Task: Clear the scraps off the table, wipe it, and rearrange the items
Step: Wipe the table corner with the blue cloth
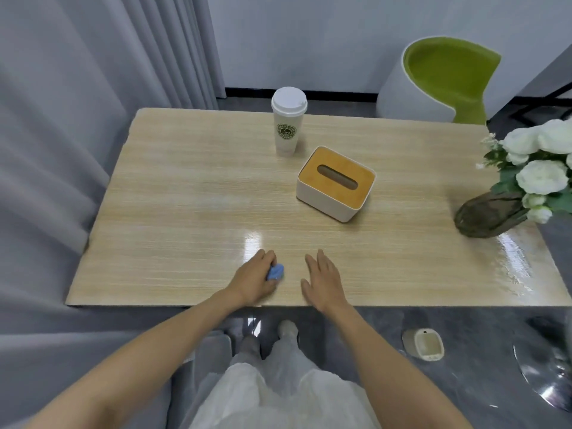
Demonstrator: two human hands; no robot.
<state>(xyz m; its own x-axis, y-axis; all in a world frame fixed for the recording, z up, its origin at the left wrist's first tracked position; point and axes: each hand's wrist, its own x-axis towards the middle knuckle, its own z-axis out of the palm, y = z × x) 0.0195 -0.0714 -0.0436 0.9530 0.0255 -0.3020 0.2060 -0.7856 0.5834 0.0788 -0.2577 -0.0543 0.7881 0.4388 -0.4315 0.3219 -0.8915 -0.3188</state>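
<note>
A small blue cloth (275, 272), bunched into a wad, lies on the tabletop (185, 212) under the left hand (255, 278). The fingers (263, 257) curl round it, so only its right end shows past them. The tabletop is pale wood grain and glossy, with glare just beyond the fingers. A white paper cup (288, 125) with a white lid and a round green logo stands upright well beyond the fingers, near the far edge. A white tissue box (335, 184) with an orange-brown slotted lid sits ahead and right of the fingers, nearer than the cup, turned at an angle. A dark vase (489, 215) of white flowers (541, 168) stands far to the right of the fingers, by the right edge.
</note>
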